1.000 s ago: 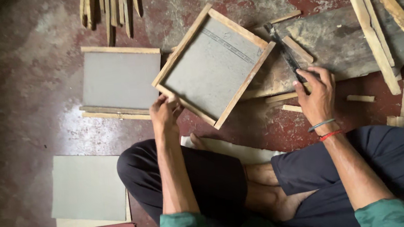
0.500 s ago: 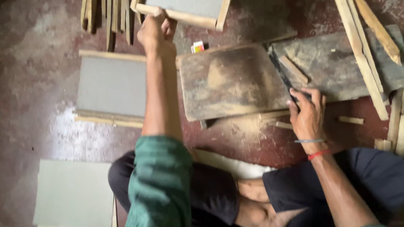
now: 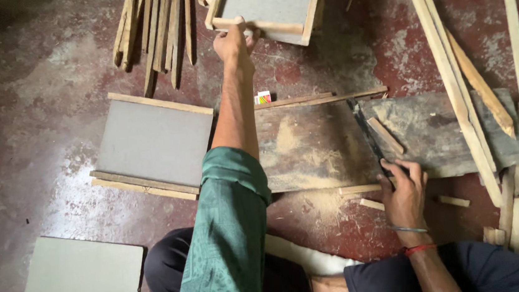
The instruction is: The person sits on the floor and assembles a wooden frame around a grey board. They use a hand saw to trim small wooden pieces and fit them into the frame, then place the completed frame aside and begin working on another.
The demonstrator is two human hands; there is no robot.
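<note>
Head view shows the left hand (image 3: 235, 41) stretched far across the floor, fingers curled over the near wooden edge of a framed grey panel (image 3: 269, 1) lying beside a bundle of wooden strips (image 3: 158, 29). Nearer and to the right, the right hand (image 3: 404, 193) grips the handle of a dark saw (image 3: 371, 139), whose blade rests on a worn plank (image 3: 316, 147) dusted with sawdust. Another grey panel (image 3: 153, 143) lies left of the forearm.

A small box (image 3: 263, 97) (white, with coloured stripes) lies beside the left forearm (image 3: 236, 113).
</note>
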